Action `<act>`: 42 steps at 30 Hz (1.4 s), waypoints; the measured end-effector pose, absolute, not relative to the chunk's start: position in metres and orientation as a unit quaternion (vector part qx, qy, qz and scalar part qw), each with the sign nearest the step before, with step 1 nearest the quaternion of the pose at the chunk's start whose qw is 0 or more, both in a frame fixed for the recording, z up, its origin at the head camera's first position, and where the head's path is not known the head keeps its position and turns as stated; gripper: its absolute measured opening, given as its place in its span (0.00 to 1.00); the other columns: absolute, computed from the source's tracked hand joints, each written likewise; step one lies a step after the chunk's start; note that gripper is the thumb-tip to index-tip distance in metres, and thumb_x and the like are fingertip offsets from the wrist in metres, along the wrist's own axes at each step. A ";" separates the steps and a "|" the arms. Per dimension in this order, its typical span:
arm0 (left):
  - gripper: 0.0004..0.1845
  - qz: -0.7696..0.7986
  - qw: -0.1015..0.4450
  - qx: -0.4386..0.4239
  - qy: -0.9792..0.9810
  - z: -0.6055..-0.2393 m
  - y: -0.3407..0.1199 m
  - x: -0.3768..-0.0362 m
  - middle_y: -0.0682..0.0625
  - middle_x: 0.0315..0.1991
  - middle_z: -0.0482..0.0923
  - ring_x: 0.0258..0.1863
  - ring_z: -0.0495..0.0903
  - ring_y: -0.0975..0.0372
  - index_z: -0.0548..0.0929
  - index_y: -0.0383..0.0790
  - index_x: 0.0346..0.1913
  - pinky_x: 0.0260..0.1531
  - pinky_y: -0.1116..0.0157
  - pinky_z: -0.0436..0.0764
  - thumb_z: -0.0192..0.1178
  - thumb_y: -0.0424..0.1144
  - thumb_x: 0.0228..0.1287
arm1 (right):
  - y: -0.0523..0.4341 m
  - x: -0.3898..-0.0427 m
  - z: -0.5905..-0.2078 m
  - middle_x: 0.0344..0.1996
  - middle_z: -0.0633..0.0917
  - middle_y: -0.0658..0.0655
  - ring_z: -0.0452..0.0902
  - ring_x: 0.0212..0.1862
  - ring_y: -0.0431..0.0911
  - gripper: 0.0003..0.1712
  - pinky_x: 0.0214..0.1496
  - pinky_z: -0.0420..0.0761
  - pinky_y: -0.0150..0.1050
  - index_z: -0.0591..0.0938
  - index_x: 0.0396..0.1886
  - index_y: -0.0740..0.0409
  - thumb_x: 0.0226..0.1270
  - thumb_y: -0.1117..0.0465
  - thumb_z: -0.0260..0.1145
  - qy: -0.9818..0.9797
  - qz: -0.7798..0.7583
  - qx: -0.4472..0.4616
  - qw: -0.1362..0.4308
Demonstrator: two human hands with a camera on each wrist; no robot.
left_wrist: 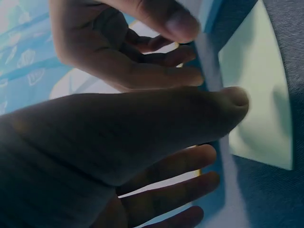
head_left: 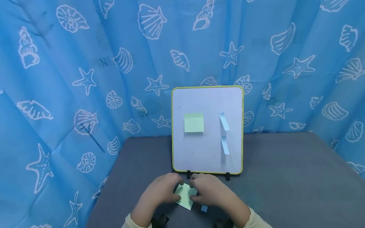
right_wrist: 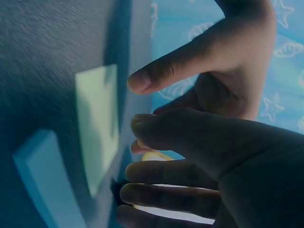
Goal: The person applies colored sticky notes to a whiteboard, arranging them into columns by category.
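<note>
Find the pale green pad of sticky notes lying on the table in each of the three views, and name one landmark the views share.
Head: the green pad lies low centre, between both hands, before the whiteboard.
Left wrist: right side, past the left thumb.
Right wrist: left of centre, on the grey table.
Shared landmark: the grey table under the pad.

backdrop: blue seashell curtain point(head_left: 85, 63) | furniture: grey table point(head_left: 285, 177)
</note>
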State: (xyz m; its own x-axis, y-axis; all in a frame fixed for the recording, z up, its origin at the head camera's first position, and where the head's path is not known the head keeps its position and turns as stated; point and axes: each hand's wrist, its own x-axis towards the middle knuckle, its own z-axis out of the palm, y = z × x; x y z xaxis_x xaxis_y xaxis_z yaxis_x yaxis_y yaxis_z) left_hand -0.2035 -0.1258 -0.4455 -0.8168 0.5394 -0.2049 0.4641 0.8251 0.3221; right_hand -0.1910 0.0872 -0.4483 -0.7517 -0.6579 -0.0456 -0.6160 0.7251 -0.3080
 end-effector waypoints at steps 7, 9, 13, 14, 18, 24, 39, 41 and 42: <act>0.23 0.122 0.163 0.250 0.946 -0.449 -0.127 -0.206 0.57 0.42 0.84 0.36 0.77 0.70 0.91 0.45 0.48 0.39 0.64 0.82 0.86 0.43 0.48 | 0.078 -0.189 -0.458 0.28 0.73 0.42 0.63 0.27 0.37 0.17 0.27 0.62 0.32 0.90 0.39 0.52 0.62 0.45 0.80 0.931 -0.115 -0.332 0.102; 0.23 0.123 0.169 0.247 0.946 -0.449 -0.128 -0.206 0.57 0.41 0.83 0.34 0.76 0.70 0.91 0.45 0.47 0.38 0.65 0.81 0.87 0.44 0.47 | 0.076 -0.189 -0.460 0.29 0.74 0.41 0.63 0.27 0.37 0.17 0.27 0.63 0.32 0.90 0.38 0.51 0.62 0.44 0.80 0.930 -0.111 -0.336 0.101; 0.24 0.124 0.180 0.247 0.944 -0.451 -0.127 -0.206 0.58 0.39 0.81 0.33 0.74 0.69 0.91 0.45 0.47 0.36 0.66 0.80 0.87 0.44 0.45 | 0.076 -0.190 -0.462 0.30 0.75 0.41 0.64 0.27 0.36 0.18 0.27 0.65 0.31 0.90 0.37 0.51 0.61 0.44 0.80 0.930 -0.107 -0.338 0.098; 0.24 0.124 0.181 0.248 0.944 -0.451 -0.127 -0.206 0.58 0.39 0.81 0.32 0.74 0.69 0.91 0.45 0.47 0.36 0.66 0.80 0.87 0.44 0.44 | 0.077 -0.190 -0.462 0.30 0.75 0.41 0.64 0.27 0.36 0.18 0.27 0.65 0.31 0.90 0.37 0.51 0.61 0.43 0.81 0.930 -0.107 -0.337 0.098; 0.26 0.116 0.177 0.252 0.944 -0.452 -0.125 -0.206 0.58 0.39 0.80 0.32 0.74 0.69 0.91 0.46 0.47 0.36 0.67 0.80 0.88 0.44 0.43 | 0.077 -0.190 -0.464 0.31 0.76 0.41 0.65 0.27 0.36 0.20 0.27 0.66 0.31 0.90 0.38 0.51 0.59 0.41 0.81 0.930 -0.108 -0.336 0.101; 0.26 0.115 0.176 0.260 0.942 -0.453 -0.124 -0.207 0.58 0.40 0.80 0.33 0.74 0.69 0.91 0.46 0.48 0.37 0.66 0.81 0.88 0.43 0.42 | 0.075 -0.190 -0.467 0.34 0.78 0.42 0.66 0.30 0.36 0.23 0.29 0.70 0.31 0.90 0.40 0.51 0.57 0.40 0.82 0.931 -0.105 -0.336 0.101; 0.23 0.123 0.166 0.278 0.938 -0.457 -0.125 -0.208 0.60 0.44 0.83 0.35 0.75 0.70 0.92 0.48 0.46 0.38 0.67 0.81 0.88 0.43 0.43 | 0.072 -0.190 -0.466 0.39 0.82 0.44 0.69 0.33 0.36 0.33 0.34 0.75 0.33 0.90 0.47 0.52 0.50 0.34 0.84 0.930 -0.081 -0.342 0.106; 0.24 0.124 0.165 0.279 0.938 -0.456 -0.125 -0.207 0.59 0.45 0.83 0.36 0.76 0.71 0.91 0.48 0.47 0.38 0.68 0.81 0.88 0.45 0.44 | 0.072 -0.190 -0.466 0.41 0.82 0.45 0.69 0.34 0.37 0.33 0.35 0.75 0.33 0.89 0.48 0.52 0.52 0.34 0.83 0.931 -0.075 -0.340 0.114; 0.24 0.125 0.164 0.280 0.938 -0.456 -0.125 -0.207 0.59 0.46 0.84 0.36 0.76 0.71 0.91 0.48 0.47 0.37 0.68 0.81 0.88 0.46 0.44 | 0.072 -0.190 -0.466 0.41 0.83 0.45 0.69 0.34 0.37 0.33 0.35 0.75 0.34 0.89 0.48 0.52 0.52 0.34 0.83 0.931 -0.074 -0.339 0.116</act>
State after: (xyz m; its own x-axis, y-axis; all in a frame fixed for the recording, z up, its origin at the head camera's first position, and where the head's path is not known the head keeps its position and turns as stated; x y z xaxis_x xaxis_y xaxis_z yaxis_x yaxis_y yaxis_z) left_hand -0.2066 -0.1247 -0.4564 -0.7895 0.5654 -0.2387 0.4833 0.8125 0.3259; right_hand -0.1903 0.0718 -0.4659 -0.7426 -0.6489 -0.1660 -0.6147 0.7587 -0.2157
